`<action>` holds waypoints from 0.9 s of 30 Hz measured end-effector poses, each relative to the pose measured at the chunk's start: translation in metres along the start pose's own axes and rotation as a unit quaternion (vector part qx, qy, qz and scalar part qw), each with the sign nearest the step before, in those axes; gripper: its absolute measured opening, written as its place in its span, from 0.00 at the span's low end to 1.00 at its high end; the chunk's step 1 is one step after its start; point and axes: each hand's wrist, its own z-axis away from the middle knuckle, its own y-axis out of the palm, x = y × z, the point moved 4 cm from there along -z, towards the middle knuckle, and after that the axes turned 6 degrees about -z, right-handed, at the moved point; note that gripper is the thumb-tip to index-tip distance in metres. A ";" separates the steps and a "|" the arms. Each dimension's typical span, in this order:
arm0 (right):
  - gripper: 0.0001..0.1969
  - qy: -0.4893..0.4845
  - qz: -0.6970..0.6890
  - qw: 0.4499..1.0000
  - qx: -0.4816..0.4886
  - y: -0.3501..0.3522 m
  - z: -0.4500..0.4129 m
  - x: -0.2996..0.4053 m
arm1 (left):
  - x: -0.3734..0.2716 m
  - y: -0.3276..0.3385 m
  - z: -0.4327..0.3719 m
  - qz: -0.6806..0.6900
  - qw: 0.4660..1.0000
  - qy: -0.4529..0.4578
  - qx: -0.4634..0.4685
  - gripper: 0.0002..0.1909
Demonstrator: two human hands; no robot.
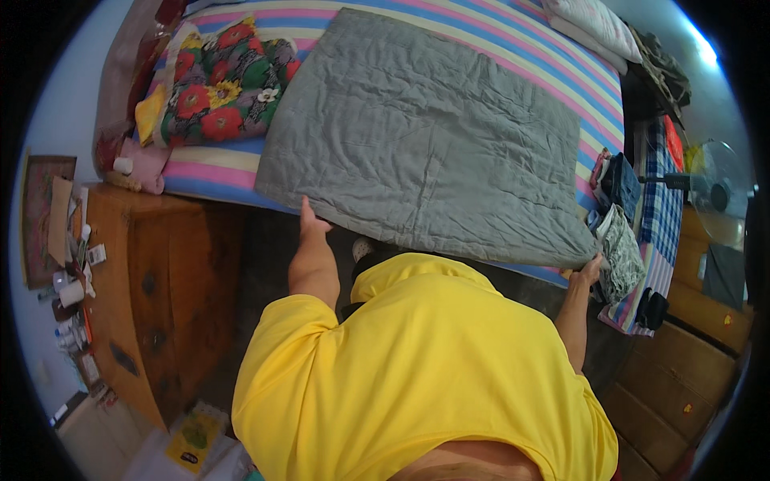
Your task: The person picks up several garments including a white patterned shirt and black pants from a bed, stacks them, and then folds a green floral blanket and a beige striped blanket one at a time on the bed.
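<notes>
A grey quilted cover, wrinkled over much of its surface, lies spread across the bed in front of me. My right hand grips its near right corner, and the cloth there is drawn to a point. At the near left edge is my left hand, its fingers pointing forward against the hem. Whether those fingers pinch the cloth cannot be told. Beneath the cover is a sheet striped in pink, blue and cream.
A folded floral quilt lies on the bed's left side. Left of me stands a wooden cabinet with clutter on top. Folded clothes sit at the right, near an electric fan and wooden drawers. Pillows lie far right.
</notes>
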 end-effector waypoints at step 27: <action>0.16 0.171 -0.162 0.892 0.385 0.155 0.171 -0.070 | 0.133 0.241 0.239 -0.620 0.099 0.626 0.463 0.13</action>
